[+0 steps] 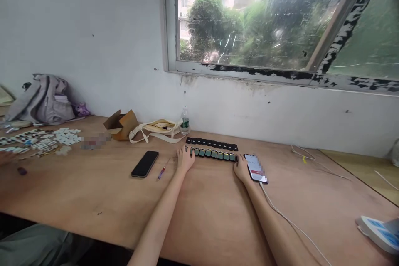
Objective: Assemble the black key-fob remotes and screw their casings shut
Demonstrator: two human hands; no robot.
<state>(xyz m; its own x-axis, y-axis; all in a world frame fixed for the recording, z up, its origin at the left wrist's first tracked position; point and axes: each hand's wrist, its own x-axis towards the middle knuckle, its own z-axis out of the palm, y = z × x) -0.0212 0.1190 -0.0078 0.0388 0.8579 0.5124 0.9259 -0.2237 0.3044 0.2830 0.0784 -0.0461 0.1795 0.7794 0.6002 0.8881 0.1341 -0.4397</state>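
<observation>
A row of small dark rectangular modules with greenish screens (208, 153) lies on the wooden table between my hands. At its left end, my left hand (185, 160) has its thumb and fingers around the end module, partly covering it. My right hand (242, 169) rests at the opposite end with fingers slightly apart, touching or very near the last module. Just behind runs a second row of flat black pieces (213, 143), each with a small light mark. A lit phone (254, 166) with a white cable lies right beside my right hand.
Left of my left arm are a black phone (145, 164) and a thin red-and-blue screwdriver-like tool (162, 170). Behind stand a water bottle (185, 122), a cream strap bag (158, 129) and a brown paper bag (121, 124). Many small parts (46, 141) cover the far left. A power strip (378, 232) sits right.
</observation>
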